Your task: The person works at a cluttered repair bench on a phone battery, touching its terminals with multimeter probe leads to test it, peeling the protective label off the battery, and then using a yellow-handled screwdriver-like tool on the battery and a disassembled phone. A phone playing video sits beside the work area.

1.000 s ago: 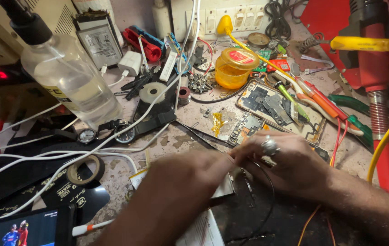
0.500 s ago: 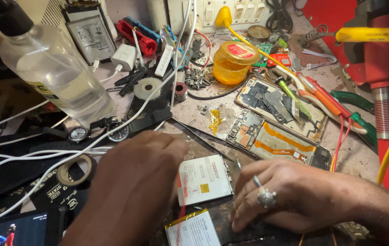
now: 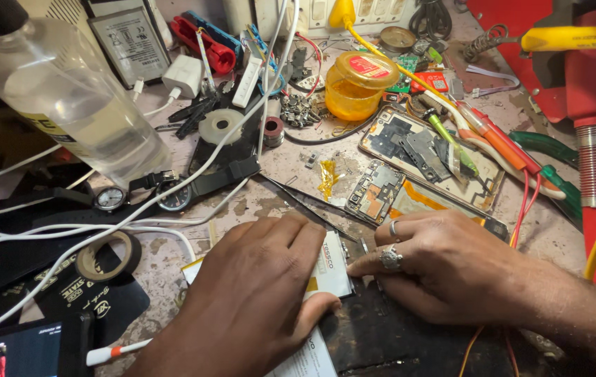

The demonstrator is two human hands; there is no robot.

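A flat white phone battery (image 3: 331, 271) with a yellow patch lies on a dark work mat (image 3: 396, 335) at the near edge. My left hand (image 3: 256, 300) rests flat over its left part, thumb along the near edge. My right hand (image 3: 444, 269), wearing two rings, touches the battery's right edge with its fingertips. An opened phone body (image 3: 423, 160) with bare circuit boards lies just beyond my right hand. Thin black tweezers (image 3: 305, 199) lie between the phone and my hands.
A clear plastic bottle (image 3: 68, 98) stands at far left. White cables (image 3: 102, 230), two watch faces (image 3: 144, 197), a tape roll (image 3: 106, 257), an orange jar (image 3: 361, 84), screwdrivers (image 3: 493, 139) and a red pipe (image 3: 594, 153) crowd the bench. A lit screen (image 3: 5, 349) sits bottom left.
Both hands have settled lower over the white battery: the left now lies flat on it and the right has drawn in to its right edge.
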